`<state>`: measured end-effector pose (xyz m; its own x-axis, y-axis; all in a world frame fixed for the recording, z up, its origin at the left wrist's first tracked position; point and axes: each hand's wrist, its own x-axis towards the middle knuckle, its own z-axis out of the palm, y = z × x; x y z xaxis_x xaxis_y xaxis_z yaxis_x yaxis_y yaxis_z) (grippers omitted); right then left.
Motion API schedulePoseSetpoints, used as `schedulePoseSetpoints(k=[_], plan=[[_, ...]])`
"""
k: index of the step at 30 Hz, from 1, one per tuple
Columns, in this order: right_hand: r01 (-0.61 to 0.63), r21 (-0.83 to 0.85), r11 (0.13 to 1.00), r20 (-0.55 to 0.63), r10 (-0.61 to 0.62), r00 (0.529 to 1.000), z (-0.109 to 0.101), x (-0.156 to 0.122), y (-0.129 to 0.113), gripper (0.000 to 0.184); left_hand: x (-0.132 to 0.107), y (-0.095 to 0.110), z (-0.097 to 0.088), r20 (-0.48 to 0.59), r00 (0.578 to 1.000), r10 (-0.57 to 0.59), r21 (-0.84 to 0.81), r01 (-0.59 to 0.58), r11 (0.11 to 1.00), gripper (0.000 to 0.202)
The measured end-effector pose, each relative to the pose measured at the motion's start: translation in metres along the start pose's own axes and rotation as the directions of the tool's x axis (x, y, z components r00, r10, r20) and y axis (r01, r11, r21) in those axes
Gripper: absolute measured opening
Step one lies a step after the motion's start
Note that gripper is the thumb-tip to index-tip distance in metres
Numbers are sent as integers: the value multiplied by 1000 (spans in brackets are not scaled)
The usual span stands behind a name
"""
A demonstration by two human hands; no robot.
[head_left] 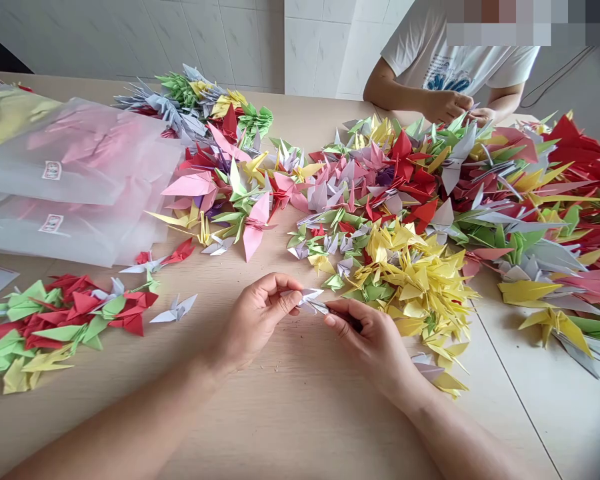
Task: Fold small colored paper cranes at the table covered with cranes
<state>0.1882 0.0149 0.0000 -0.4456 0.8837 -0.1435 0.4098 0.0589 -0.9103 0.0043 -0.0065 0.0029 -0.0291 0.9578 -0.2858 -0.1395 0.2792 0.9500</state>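
Observation:
Both my hands meet just above the wooden table (290,413) near its front middle. My left hand (255,320) pinches one side of a small pale lilac paper crane (310,297) with thumb and forefinger. My right hand (375,337) pinches the other end of the same crane, fingers closed on it. A heap of small yellow paper cranes (420,280) lies right beside my right hand. A single white crane (176,309) rests on the table to the left of my left hand.
Folded cranes in red, green, pink, lilac and yellow cover the far half of the table (380,180). A smaller red and green bunch (65,320) lies front left. Frosted plastic bags (70,173) sit at the left. Another person (450,73) folds paper across the table.

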Motion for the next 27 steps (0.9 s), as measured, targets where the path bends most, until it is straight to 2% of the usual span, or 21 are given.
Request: schedulePoseSetpoints(k=[27], plan=[[-47, -51, 998, 43, 49, 998, 0, 1, -2, 25, 1, -2, 0, 51, 998, 31, 87, -35, 996, 14]])
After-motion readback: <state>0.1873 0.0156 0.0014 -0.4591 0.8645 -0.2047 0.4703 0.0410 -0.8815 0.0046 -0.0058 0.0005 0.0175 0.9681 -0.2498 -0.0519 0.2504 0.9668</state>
